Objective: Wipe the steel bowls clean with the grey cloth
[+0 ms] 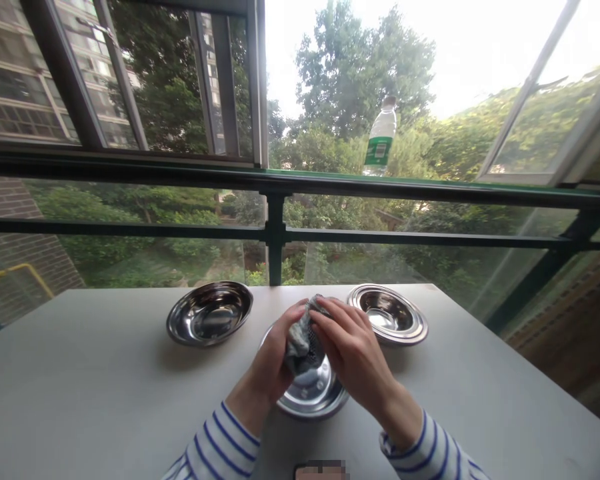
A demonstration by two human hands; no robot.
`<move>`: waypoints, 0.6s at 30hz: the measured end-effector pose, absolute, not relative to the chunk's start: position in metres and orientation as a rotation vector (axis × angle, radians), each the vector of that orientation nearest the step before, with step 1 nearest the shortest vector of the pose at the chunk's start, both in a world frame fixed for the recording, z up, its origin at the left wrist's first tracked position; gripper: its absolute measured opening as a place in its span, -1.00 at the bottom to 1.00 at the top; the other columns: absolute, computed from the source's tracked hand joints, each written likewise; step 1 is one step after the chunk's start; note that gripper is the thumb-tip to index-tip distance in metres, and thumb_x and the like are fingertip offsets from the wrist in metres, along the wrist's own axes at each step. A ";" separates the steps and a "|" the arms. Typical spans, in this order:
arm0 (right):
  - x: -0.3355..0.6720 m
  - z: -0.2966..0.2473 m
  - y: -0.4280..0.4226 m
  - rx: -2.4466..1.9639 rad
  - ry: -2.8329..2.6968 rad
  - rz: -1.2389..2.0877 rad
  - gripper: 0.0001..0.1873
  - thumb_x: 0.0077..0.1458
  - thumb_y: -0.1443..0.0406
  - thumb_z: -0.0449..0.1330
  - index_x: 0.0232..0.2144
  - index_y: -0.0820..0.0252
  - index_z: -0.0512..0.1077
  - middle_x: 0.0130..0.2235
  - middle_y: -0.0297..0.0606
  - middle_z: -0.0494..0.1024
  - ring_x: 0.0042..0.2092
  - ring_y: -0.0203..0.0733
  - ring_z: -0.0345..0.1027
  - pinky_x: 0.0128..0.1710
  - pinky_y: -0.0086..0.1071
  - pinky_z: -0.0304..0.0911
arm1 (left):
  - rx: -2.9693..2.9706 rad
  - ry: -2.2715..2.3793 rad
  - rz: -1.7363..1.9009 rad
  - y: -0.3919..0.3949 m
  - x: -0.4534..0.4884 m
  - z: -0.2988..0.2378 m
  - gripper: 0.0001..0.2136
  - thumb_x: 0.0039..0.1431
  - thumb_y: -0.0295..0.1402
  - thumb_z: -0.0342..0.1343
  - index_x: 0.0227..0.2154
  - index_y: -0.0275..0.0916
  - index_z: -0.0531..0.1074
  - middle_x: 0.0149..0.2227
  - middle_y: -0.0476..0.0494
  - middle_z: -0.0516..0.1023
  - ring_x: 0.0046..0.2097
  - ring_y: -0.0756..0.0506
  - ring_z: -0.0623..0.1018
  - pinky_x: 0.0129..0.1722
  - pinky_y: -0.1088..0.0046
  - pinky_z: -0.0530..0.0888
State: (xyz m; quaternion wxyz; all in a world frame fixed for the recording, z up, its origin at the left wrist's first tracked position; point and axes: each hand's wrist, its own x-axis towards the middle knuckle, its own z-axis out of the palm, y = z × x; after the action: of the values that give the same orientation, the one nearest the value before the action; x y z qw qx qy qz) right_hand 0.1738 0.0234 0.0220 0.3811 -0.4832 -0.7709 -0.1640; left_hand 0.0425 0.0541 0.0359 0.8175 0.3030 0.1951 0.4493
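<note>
A crumpled grey-green cloth (299,340) is between my two hands, above a shiny metal bowl (314,402) in the middle of the table. My left hand (271,357) is closed around the cloth's left side, thumb on top. From the right, my right hand (356,343) presses its bent fingers onto the cloth's top and right side. Part of the bowl's rim is hidden behind the hands, and I cannot tell whether the cloth touches the bowl.
An empty metal bowl (210,313) stands at the back left of the white table (105,393). Nested-looking metal bowls (415,328) stand at the back right. Beyond the table runs a dark green railing (180,175), with a green-labelled water bottle (380,143) upright on it. A pixelated object (320,471) lies at the near edge.
</note>
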 end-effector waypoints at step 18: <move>0.180 0.001 0.029 -1.168 -2.306 -0.121 -0.45 0.21 0.27 -0.04 0.22 0.27 0.00 0.24 -0.03 0.09 0.29 0.03 -0.21 0.19 0.08 -0.05 | 0.558 0.343 0.762 0.059 0.040 0.037 -0.48 0.18 -0.03 -0.15 -0.06 -0.40 0.37 -0.21 -0.31 0.56 -0.16 -0.20 0.55 -0.08 0.27 0.41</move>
State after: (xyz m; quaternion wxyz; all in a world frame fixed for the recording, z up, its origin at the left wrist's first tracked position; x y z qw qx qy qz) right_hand 0.1795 0.0292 0.0008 0.2734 -0.4341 -0.8572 -0.0451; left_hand 0.0396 0.0587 0.0366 0.8764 0.2674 0.1643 0.3652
